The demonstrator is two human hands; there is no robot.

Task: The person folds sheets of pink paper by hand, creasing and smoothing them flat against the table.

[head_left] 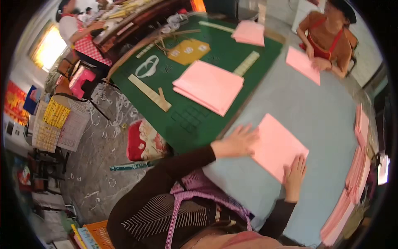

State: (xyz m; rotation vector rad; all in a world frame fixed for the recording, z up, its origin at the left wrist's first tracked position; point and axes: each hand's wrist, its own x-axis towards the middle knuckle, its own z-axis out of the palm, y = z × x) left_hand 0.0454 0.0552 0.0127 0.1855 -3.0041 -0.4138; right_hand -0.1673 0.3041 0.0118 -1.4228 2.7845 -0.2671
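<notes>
A pink folded sheet point(275, 145) lies flat on the grey tabletop point(315, 112) in front of me. My left hand point(238, 142) touches its left edge, fingers spread. At its lower right corner rests my right hand point(295, 172), fingers stretched out on the paper. To the upper left, a stack of pink sheets point(209, 85) sits on the green board point(145, 97), with a pale strip point(149, 92) to its left and another pale strip point(246, 63) at its upper right.
Piles of pink sheets point(354, 174) line the right table edge. Across the table, a person point(327, 33) handles a pink sheet point(304, 64). More pink sheets point(249, 32), a yellow template point(188, 50) and a white loop point(147, 66) lie on the board. A red cushioned stool point(145, 141) stands at left.
</notes>
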